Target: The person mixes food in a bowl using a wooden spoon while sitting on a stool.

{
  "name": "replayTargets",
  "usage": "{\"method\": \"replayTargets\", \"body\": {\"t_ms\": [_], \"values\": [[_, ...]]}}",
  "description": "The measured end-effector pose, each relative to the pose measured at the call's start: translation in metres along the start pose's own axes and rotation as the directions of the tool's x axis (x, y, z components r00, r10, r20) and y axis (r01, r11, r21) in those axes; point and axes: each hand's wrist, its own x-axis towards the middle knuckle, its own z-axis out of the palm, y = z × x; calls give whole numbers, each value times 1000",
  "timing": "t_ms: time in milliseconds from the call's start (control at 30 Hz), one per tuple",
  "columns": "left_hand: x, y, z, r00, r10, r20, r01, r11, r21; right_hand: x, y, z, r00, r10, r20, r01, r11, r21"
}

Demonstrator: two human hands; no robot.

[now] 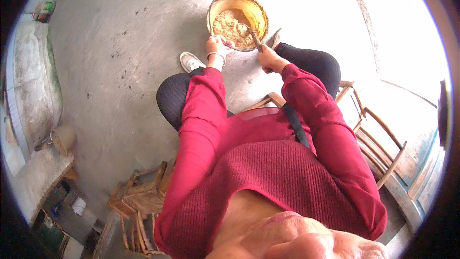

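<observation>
A round yellow bucket [261, 14] stands on the floor between my feet, with a tan, crumbly mash [231, 25] inside. My left hand [218, 46] is closed at the bucket's near left edge; whether it grips the rim or the carrying handle I cannot tell. In my right hand [271, 60], at the near right of the rim, is the shaft of a stick-like tool [255, 39]. That tool slants over the rim into the bucket, its far end down at the mash, so its shape there is unclear.
Wooden chairs stand at the right [383, 139] and at the lower left [143, 194]. A pale, worn ledge [36, 86] runs along the left side, with a tan pot-like container [63, 140] near it. My shoe [191, 61] rests left of the bucket on the concrete floor [129, 67].
</observation>
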Motion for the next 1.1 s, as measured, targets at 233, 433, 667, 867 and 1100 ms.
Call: {"method": "replayTargets", "body": {"t_ms": [233,433,667,867,1100], "values": [[-7,4,6,999,-42,17,42,999,15,-61,-187,-68,829,531,176,-504,573,646],[-4,-1,-3,999,31,14,-31,999,34,-84,-179,-109,933,356,-54,-349,931,110],[-7,5,5,1000,27,1,-27,999,37,-86,-170,-128,900,398,177,-366,912,-188],[-2,-1,1,996,89,9,-89,988,124,-28,-120,-68,942,335,9,-317,900,-298],[-5,-4,-12,991,-80,-103,86,995,53,-15,-87,-28,900,401,-174,-435,859,-269]]}}
